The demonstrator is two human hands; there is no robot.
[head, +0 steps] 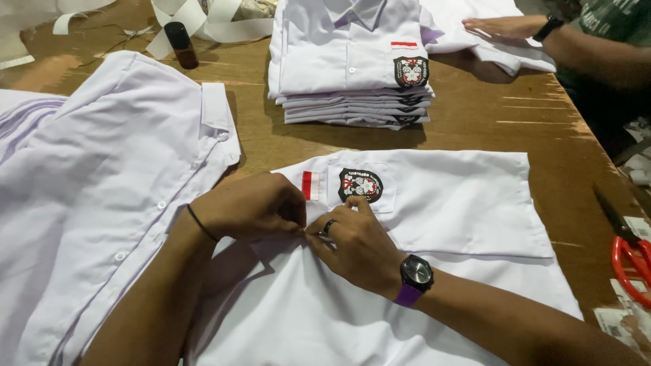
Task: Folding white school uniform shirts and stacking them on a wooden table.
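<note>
A white shirt (461, 203) with a dark round badge (360, 184) and a small red-and-white patch (310, 185) lies flat on the wooden table (475, 115) in front of me. My left hand (254, 207), with a thin black band at the wrist, and my right hand (356, 244), wearing a ring and a black watch with a purple strap, meet at the shirt's front. Their fingertips pinch the fabric together just below the badge.
A stack of folded white shirts (352, 68) stands at the back centre. More white shirts (95, 190) are spread at the left. Red-handled scissors (627, 251) lie at the right edge. Another person's hand (505, 27) rests on cloth at the back right. A dark small bottle (181, 44) stands at the back left.
</note>
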